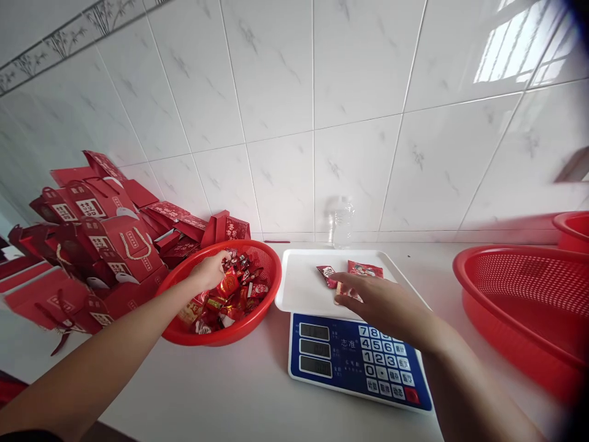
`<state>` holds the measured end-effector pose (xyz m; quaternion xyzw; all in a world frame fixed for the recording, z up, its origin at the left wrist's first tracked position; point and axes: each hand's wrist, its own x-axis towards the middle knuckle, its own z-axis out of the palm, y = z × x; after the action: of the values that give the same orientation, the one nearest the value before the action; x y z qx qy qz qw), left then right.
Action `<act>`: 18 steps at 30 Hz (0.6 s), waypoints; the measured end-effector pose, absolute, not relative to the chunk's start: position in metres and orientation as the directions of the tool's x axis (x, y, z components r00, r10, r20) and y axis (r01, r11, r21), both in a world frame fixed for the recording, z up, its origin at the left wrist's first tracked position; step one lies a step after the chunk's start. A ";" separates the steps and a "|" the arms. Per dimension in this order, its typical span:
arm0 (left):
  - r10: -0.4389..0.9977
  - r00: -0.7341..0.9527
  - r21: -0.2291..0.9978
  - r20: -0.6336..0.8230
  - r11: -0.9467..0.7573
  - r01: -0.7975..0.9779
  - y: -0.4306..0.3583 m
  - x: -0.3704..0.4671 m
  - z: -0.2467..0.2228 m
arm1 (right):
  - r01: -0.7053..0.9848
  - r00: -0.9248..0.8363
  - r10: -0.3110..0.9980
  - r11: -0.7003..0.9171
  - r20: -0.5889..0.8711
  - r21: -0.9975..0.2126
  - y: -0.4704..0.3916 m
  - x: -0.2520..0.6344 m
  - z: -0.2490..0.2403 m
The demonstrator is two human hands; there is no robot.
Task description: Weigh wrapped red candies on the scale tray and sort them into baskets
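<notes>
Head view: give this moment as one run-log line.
left hand: at shiny wrapped candies in round red perforated plastic basket | right hand: over small red packets on white rectangular scale tray

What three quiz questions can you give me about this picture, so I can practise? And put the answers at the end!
1. Which hand is in the red basket of small packets?

2. What stands behind the scale, near the wall?
A) a blue cup
B) a clear bottle
C) a yellow lamp

3. True or false: in the picture, most of the red boxes are piled to the left of that basket.

Key:
1. The left hand; the right hand is over the scale's white tray.
2. B
3. True
</notes>
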<state>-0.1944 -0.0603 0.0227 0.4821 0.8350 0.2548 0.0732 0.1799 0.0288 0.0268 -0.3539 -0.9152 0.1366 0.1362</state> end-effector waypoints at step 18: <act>0.870 -0.101 0.677 0.482 -0.297 0.674 -0.055 -0.038 0.096 | -0.409 -0.620 0.740 -0.022 0.260 -0.912 0.010 0.130 0.019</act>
<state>-0.0381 -0.0548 0.0964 0.6618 0.5833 0.4587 0.1071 0.1298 0.0100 0.0187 -0.1460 -0.5661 0.6997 0.4105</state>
